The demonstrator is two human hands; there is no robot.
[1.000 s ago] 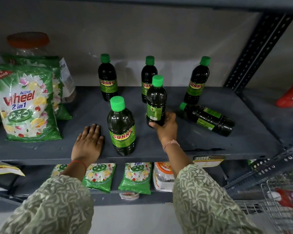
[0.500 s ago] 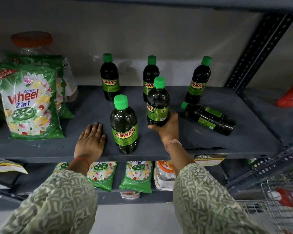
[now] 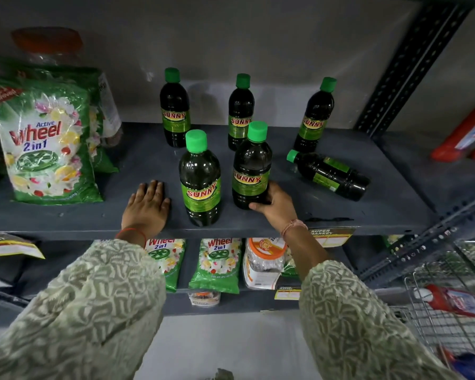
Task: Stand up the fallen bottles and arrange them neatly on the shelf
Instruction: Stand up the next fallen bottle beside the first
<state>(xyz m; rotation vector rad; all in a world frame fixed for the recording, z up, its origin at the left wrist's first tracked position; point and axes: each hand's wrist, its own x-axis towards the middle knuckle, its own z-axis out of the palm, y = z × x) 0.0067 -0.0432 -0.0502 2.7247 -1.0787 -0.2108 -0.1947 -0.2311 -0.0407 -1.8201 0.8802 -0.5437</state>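
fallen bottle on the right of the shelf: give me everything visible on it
The dark plastic bottle lying on its side has a bright green screw cap that points left and slightly back, and its base points toward the front right. A green and yellow label wraps its middle; the text is unreadable from here. It looks full of dark liquid and undamaged. It rests on the grey metal shelf board, just in front of the rightmost upright back-row bottle, apparently not touching it. Neither hand touches it.

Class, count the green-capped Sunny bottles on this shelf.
6: back left, back middle, back right, front left, front middle in the right hand, fallen bottle.
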